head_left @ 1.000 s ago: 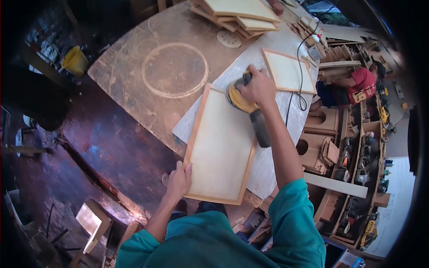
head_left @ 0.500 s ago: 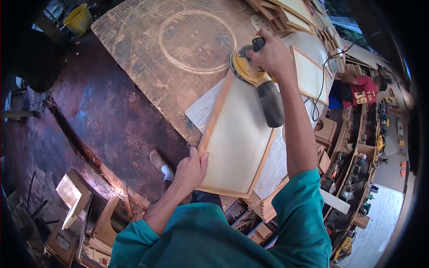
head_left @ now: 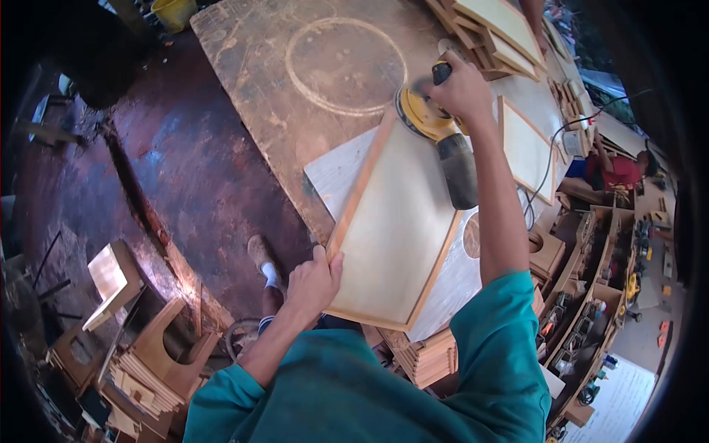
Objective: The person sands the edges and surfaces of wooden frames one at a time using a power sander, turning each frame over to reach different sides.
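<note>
My right hand (head_left: 462,90) is closed around the top grip of a yellow and black orbital sander (head_left: 425,114). The sander's round pad rests at the far end of a pale panel (head_left: 391,236) with brown wooden edges, and its black dust canister (head_left: 458,173) points back toward me. With closed fingers, my left hand (head_left: 314,282) grips the panel's near left edge, thumb on top. Beneath the panel lies a whitish board (head_left: 336,173) on the worn workbench (head_left: 266,96). The sander hides the panel's far right part.
A similar framed panel (head_left: 526,148) lies right of the sander, with a black cord (head_left: 548,173) over it. Stacked panels (head_left: 495,37) stand at the bench's far end. A person in red (head_left: 619,173) is by the tool shelves (head_left: 591,273). Cut wooden pieces (head_left: 159,347) stand lower left.
The view has shifted, so bench and panel appear moved right. The sander stays at the panel's far end in my right hand, and my left hand keeps its hold. The person in red leans lower.
</note>
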Action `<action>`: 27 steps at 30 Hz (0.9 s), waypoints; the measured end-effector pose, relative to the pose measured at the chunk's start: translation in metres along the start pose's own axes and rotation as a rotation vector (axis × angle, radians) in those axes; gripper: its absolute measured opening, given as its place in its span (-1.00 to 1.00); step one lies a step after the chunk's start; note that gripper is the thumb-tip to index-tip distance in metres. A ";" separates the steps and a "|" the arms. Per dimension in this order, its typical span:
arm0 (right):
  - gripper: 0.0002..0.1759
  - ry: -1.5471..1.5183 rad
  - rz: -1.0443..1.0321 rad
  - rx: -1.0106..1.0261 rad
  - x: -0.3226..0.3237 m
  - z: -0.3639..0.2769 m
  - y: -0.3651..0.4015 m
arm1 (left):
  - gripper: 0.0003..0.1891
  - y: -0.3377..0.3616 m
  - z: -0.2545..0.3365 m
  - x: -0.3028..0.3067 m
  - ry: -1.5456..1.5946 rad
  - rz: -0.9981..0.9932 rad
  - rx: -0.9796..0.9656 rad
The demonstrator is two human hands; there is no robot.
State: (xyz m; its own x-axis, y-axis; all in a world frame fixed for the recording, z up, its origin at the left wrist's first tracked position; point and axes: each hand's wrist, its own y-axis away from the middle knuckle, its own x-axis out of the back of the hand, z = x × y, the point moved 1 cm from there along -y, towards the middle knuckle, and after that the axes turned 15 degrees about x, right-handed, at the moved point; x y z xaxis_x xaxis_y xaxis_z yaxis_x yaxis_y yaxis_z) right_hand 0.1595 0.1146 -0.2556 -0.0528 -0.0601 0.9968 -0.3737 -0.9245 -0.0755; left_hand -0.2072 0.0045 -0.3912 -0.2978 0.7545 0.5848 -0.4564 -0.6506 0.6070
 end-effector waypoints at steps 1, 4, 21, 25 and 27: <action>-0.33 -0.015 -0.012 0.005 -0.003 0.003 0.009 | -0.53 0.004 -0.001 -0.003 -0.022 0.037 0.017; -0.32 0.004 -0.028 -0.027 0.001 0.022 0.034 | -0.58 0.022 0.001 0.001 0.041 0.149 0.068; -0.37 -0.070 -0.008 -0.141 0.011 0.084 0.111 | -0.36 -0.105 0.080 -0.005 -0.037 0.446 -0.507; -0.34 -0.125 -0.005 -0.088 0.013 0.076 0.102 | -0.33 -0.047 0.079 -0.049 -0.130 0.614 -0.310; -0.35 -0.127 0.006 -0.072 0.013 0.066 0.104 | -0.32 -0.046 0.080 -0.054 -0.172 0.670 -0.235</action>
State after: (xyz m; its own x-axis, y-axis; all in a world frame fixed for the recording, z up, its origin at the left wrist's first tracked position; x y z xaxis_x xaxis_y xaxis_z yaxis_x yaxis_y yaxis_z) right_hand 0.1812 -0.0076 -0.2485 0.0608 -0.1170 0.9913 -0.4391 -0.8950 -0.0787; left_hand -0.1030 -0.0132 -0.4072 -0.4494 0.1645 0.8781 -0.3958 -0.9178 -0.0307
